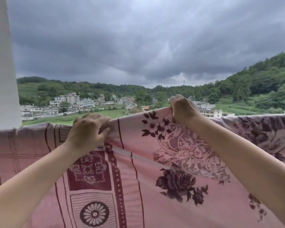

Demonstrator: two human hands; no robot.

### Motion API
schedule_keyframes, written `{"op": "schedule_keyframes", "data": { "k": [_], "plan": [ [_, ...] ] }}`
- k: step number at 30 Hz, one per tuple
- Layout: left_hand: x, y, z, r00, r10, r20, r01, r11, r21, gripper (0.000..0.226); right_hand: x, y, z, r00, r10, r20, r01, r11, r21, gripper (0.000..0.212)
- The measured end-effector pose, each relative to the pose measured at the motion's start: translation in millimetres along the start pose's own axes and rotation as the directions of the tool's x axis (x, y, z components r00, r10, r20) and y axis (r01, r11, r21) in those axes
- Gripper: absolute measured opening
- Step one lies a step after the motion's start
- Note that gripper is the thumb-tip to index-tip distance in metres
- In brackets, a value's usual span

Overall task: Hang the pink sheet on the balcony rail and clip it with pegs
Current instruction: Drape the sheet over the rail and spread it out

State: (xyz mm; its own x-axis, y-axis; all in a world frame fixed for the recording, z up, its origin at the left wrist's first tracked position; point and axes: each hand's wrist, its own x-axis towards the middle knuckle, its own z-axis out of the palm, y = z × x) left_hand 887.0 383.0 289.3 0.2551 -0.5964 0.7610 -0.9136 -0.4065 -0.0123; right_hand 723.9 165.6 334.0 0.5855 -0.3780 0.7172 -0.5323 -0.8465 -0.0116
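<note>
The pink sheet [138, 178], printed with dark red flowers and bordered squares, fills the lower half of the view and hangs from a high line or rail that it hides. My left hand [87, 130] grips the sheet's top edge left of centre. Further right and a little higher, my right hand [183, 111] pinches a raised fold of the same edge. The stretch between the two hands is lifted above the rest. No pegs are visible, and the rail itself is covered by cloth.
A white pillar [2, 63] stands at the left edge. Beyond the sheet lie village houses [69, 102], green fields and wooded hills [262, 84] under dark clouds. To the right, the draped cloth [262, 129] looks more purple.
</note>
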Motion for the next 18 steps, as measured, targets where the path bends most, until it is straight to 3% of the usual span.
{"op": "schedule_keyframes", "data": {
  "k": [3,8,10,12,14,16,17,18],
  "plan": [
    [19.7,7.7,-4.6,0.998,-0.055,-0.034,0.052,0.994,-0.095,0.02,30.8,-5.7,6.0,0.995,0.083,0.052,-0.085,0.995,0.056,0.016],
    [77.9,7.1,6.6,0.958,-0.227,-0.173,0.231,0.973,0.0,0.022,85.5,-9.3,11.5,0.991,0.105,-0.083,-0.099,0.992,0.075,0.025],
    [101.1,7.2,18.4,0.944,-0.295,-0.15,0.301,0.953,0.019,0.024,105.8,-1.5,14.0,0.995,0.08,-0.057,-0.075,0.993,0.086,0.027],
    [117.3,7.1,29.9,0.943,-0.333,0.017,0.332,0.943,0.04,0.027,111.8,11.1,21.4,0.994,0.037,0.105,-0.039,0.999,0.016,0.029],
    [123.4,4.4,35.7,0.906,-0.304,0.296,0.285,0.953,0.107,0.023,102.2,25.5,34.0,0.935,0.003,0.356,0.015,0.999,-0.046,0.028],
    [118.5,7.1,32.9,0.743,-0.261,0.617,0.205,0.965,0.161,0.034,83.4,36.2,39.3,0.79,-0.021,0.612,0.06,0.997,-0.043,0.021],
    [113.1,10.5,30.7,0.642,-0.241,0.728,0.183,0.97,0.16,0.039,73.4,40.3,39.0,0.714,-0.034,0.7,0.048,0.999,-0.001,0.015],
    [108.6,14.5,28.1,0.585,-0.219,0.781,0.179,0.974,0.139,0.042,63.4,43.6,35.3,0.648,-0.065,0.759,0.006,0.997,0.081,0.016]
  ]
}}
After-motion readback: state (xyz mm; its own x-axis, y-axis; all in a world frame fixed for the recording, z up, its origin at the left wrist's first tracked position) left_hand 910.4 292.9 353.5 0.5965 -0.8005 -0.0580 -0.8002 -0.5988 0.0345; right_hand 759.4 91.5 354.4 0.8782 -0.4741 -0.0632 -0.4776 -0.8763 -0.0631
